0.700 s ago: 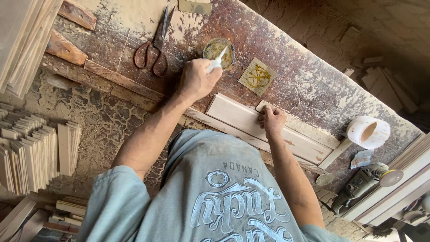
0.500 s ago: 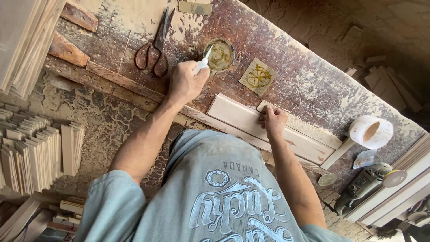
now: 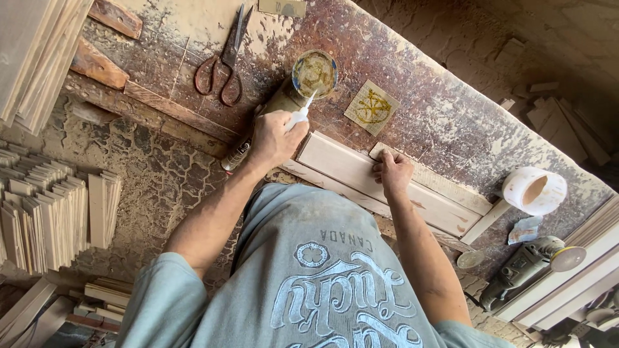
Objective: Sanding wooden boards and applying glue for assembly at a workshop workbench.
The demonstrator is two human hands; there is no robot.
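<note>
Clasped in my right hand (image 3: 271, 136), fingers closed around it: one small white applicator (image 3: 300, 116), its tip pointing up at a round tin of yellowish glue (image 3: 314, 72) that stands on the bench (image 3: 451, 122), set back from the near edge. Left hand (image 3: 391, 171): fingers bent and pressing flat on top of a pale wooden board (image 3: 387, 183), holding nothing closed within them. Board: long, light-coloured, lying slantwise along the near edge of the bench, a second thinner strip (image 3: 432, 182) touching its far side. Beside the tin, to its right in view: one small square card smeared with yellow (image 3: 371, 107). Further toward the left end of the bench: one pair of scissors with reddish handles (image 3: 224, 61), blades shut, well apart from both hands. Same end: two reddish wood blocks (image 3: 97, 64). Right end of the bench: a white roll of tape (image 3: 534, 191), with a grey power tool (image 3: 525, 267) just below it. Off the bench, on the cracked floor to the left: a stack of thin pale slats (image 3: 48, 216).
</note>
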